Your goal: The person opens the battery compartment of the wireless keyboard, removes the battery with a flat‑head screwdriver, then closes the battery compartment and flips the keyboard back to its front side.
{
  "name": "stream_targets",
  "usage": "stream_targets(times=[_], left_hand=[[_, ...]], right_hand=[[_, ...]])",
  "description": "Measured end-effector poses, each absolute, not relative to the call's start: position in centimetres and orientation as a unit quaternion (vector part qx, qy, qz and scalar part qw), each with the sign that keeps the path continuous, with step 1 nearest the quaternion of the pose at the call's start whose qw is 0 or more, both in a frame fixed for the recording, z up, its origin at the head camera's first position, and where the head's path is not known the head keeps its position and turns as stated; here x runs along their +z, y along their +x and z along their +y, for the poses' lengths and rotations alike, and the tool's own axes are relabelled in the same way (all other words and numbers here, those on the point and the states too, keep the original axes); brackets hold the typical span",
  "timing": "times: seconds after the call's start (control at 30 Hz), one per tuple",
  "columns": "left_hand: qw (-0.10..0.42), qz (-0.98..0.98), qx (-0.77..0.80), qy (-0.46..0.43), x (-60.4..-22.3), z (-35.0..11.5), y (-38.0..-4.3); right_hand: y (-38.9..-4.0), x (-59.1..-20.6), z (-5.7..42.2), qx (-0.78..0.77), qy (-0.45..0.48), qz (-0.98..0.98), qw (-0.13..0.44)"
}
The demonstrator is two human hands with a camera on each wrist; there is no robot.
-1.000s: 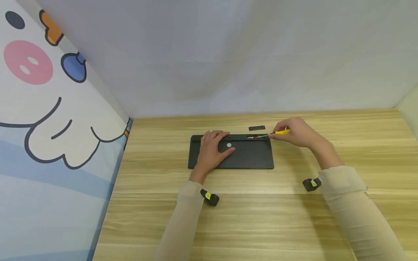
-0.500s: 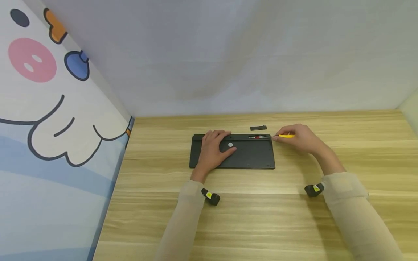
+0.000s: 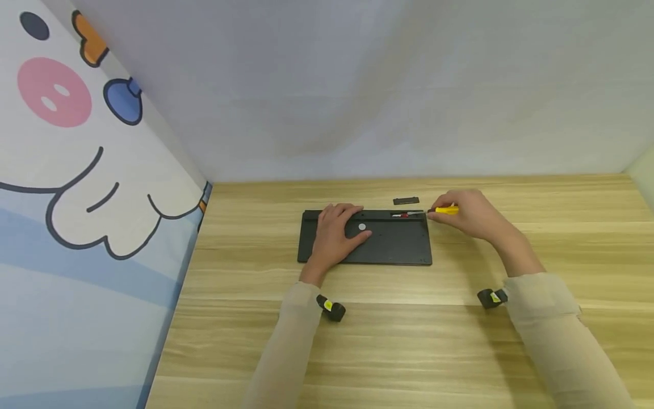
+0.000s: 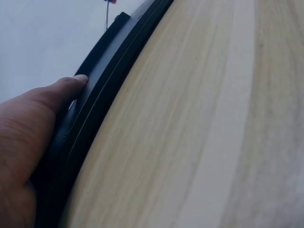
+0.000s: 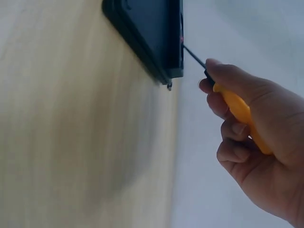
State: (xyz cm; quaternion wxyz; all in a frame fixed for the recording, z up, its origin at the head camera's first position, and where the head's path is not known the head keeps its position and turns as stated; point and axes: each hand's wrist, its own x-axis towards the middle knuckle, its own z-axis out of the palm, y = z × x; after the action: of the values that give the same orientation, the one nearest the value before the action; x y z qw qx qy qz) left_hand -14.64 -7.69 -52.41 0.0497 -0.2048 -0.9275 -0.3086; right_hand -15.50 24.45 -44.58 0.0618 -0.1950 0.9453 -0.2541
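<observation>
A dark keyboard [image 3: 393, 244] lies underside up on the wooden table, a round white sticker on its back. My left hand [image 3: 329, 241] rests on its left half with fingers spread toward the far edge; in the left wrist view the thumb [image 4: 71, 88] lies along the panel. Near the far right corner is an open battery compartment [image 3: 420, 214] holding a small red and silver battery [image 3: 401, 215]. My right hand [image 3: 475, 218] grips a yellow-handled screwdriver [image 5: 242, 114], its thin shaft reaching into the compartment from the right.
A small dark battery cover [image 3: 406, 200] lies on the table just beyond the keyboard. A pale wall [image 3: 368, 91] stands behind the table, and a cartoon-printed panel [image 3: 66, 187] runs along the left side.
My right hand dips and then rises a little, changing the tilt of the screwdriver, whose tip stays in the compartment. The left hand keeps its place on the keyboard.
</observation>
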Motion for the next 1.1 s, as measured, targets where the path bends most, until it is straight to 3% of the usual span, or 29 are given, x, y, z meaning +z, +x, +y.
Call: stream_targets(times=[0.37, 0.7, 1.1], left_hand=[[0.042, -0.929, -0.310, -0.200, -51.8, -7.7, -14.8], [0.032, -0.930, -0.304, -0.205, -51.5, -7.2, -15.0], [0.038, -0.927, -0.310, -0.207, -51.9, -6.9, -14.6]], right_hand=[[-16.3, -41.9, 23.0, -0.210, -0.219, 0.948, 0.094], [-16.5, -43.9, 25.1, -0.279, -0.173, 0.939, 0.106], [-15.9, -45.0, 26.1, -0.336, -0.093, 0.922, 0.167]])
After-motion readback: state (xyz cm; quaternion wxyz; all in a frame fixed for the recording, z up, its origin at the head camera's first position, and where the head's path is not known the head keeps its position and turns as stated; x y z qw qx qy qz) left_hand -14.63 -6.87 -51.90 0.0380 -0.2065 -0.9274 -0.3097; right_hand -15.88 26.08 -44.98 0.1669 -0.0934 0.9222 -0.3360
